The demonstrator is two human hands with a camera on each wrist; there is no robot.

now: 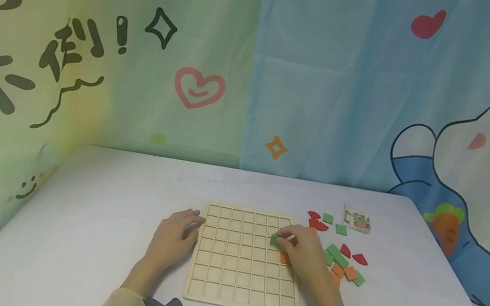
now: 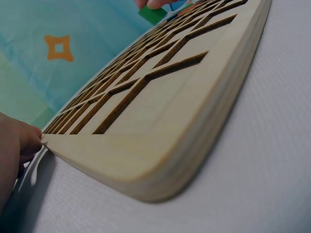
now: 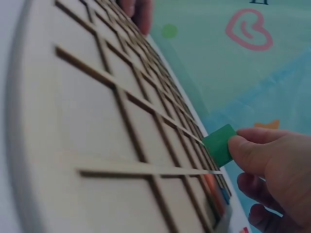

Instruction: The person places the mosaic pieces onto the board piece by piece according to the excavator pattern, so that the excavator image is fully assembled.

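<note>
A pale wooden board [image 1: 230, 263] with a grid of square cells lies flat on the table. My left hand [image 1: 173, 236] rests at its left edge, fingers relaxed and touching the rim. Over the board's right side, my right hand [image 1: 306, 254] pinches a green square tile [image 3: 220, 144] between thumb and forefinger. The tile stands tilted above the grid in the right wrist view. An orange square tile [image 1: 285, 258] sits on the board near the right edge, partly covered by that hand. Beside it, a small blue patch [image 3: 225, 195] shows in the right wrist view; its kind is unclear.
Right of the board lie several loose pieces: green squares [image 1: 337, 255], orange squares [image 1: 350, 273] and red rounded wedges [image 1: 360, 258]. A small printed packet [image 1: 356, 219] is behind them. The white table [image 1: 123, 175] ends at a printed curtain [image 1: 317, 78].
</note>
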